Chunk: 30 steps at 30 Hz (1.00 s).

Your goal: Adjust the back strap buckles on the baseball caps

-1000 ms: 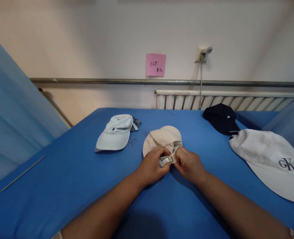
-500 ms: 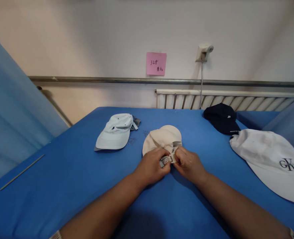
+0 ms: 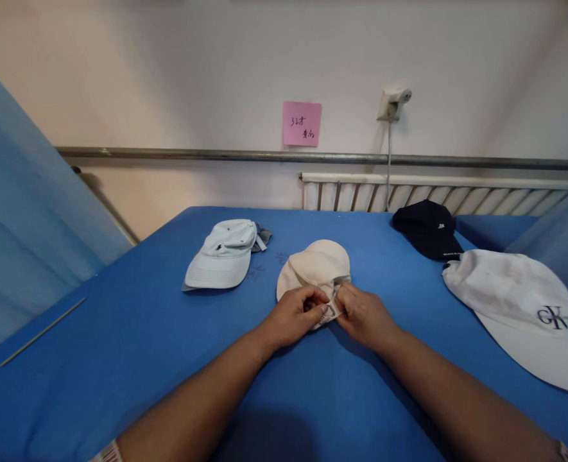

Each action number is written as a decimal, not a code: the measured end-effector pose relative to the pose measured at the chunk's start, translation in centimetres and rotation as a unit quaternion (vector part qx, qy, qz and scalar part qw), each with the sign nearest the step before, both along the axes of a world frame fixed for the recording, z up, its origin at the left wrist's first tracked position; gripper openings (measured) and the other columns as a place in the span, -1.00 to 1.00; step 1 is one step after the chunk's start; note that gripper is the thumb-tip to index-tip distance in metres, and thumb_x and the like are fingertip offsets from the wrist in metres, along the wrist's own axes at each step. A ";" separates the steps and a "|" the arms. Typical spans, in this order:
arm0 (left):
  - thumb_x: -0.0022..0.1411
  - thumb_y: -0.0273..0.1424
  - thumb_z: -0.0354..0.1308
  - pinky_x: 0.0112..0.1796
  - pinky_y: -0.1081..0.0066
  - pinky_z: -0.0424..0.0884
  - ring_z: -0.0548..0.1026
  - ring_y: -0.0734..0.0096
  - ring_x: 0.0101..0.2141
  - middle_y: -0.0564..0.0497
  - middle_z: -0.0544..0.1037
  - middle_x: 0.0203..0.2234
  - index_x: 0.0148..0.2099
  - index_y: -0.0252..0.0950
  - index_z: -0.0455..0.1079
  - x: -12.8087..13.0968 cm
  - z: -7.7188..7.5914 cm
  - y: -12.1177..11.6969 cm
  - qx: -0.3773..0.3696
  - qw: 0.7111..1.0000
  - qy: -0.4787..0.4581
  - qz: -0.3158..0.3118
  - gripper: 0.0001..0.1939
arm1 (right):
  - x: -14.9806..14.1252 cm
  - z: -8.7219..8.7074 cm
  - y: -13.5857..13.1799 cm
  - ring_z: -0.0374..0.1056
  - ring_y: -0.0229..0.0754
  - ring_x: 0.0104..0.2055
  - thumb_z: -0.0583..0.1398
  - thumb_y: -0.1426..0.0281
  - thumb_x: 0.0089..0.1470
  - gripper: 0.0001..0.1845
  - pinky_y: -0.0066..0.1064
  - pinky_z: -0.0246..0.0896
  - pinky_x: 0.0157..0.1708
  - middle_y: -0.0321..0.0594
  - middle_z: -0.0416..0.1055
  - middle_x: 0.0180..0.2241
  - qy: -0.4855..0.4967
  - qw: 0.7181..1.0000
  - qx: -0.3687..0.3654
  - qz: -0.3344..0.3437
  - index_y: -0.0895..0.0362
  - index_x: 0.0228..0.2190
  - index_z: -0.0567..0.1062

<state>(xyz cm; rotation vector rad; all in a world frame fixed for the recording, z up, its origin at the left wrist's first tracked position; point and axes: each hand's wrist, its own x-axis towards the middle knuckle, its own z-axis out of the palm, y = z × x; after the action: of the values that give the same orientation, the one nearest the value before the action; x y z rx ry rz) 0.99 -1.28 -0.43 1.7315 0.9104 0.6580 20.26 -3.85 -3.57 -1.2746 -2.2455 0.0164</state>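
Note:
A beige cap [image 3: 319, 260] lies on the blue-covered surface in front of me, its back strap facing me. My left hand [image 3: 296, 316] has its thumb and fingers closed at the left side of the strap. On the right, my right hand [image 3: 364, 314] pinches the strap's other side, fingers curled. Between the hands a small metal buckle [image 3: 330, 310] shows on the strap. My fingers partly hide the strap's ends.
A pale blue cap [image 3: 223, 253] rests to the left, something dark grey beneath it. On the right sit a black cap [image 3: 427, 224] and a white cap [image 3: 519, 289]. A thin stick [image 3: 43, 332] lies far left. Behind are a radiator [image 3: 351, 192] and a metal rail [image 3: 216, 154].
My left fingers have shifted on the strap, with the thumb now nearer the buckle. The strap has tilted, and less of its grey part shows. My right hand keeps its grip.

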 end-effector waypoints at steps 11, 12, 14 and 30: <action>-0.02 -0.32 0.32 -0.47 0.51 0.30 0.37 0.55 -0.51 0.09 0.43 -0.53 -0.31 -0.37 0.41 0.1 -0.4 0.4 -0.120 0.991 -0.059 0.026 -0.74 | -0.3 -0.2 -0.1 0.21 -0.24 -0.45 0.12 0.59 -0.04 -0.82 -0.42 -0.03 -0.46 -0.29 0.28 -0.43 -0.010 1.000 0.015 0.006 0.09 -0.45 0.25; -0.03 -0.32 0.33 -0.47 0.51 0.30 0.37 0.55 -0.51 0.09 0.43 -0.53 -0.32 -0.37 0.40 0.2 -0.3 0.3 -0.118 0.991 -0.058 0.028 -0.73 | -0.3 -0.3 -0.1 0.21 -0.24 -0.45 0.13 0.58 -0.03 -0.83 -0.42 -0.03 -0.46 -0.29 0.28 -0.43 -0.009 1.000 0.014 0.006 0.09 -0.45 0.25; -0.04 -0.31 0.33 -0.47 0.52 0.30 0.36 0.56 -0.52 0.10 0.43 -0.54 -0.33 -0.37 0.40 0.2 -0.2 0.3 -0.113 0.992 -0.055 0.029 -0.73 | -0.3 -0.3 -0.1 0.21 -0.25 -0.46 0.13 0.56 0.00 -0.85 -0.42 -0.02 -0.46 -0.30 0.28 -0.43 -0.009 1.000 0.012 0.005 0.09 -0.45 0.26; 0.10 -0.28 0.22 -0.48 0.49 0.29 0.38 0.50 -0.52 0.04 0.47 -0.52 -0.32 -0.37 0.42 -1.2 1.4 0.9 -0.020 0.998 -0.020 0.061 -0.78 | 1.4 1.2 -0.5 0.21 -0.31 -0.51 0.17 0.50 0.00 -0.89 -0.49 0.08 -0.48 -0.38 0.31 -0.50 0.111 0.973 -0.174 0.103 0.09 -0.43 0.31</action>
<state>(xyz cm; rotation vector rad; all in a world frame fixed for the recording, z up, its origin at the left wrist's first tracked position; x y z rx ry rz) -0.22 -0.41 0.95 1.6320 1.0012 0.7478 21.67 -4.30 -2.36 -1.1337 -2.2286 0.6236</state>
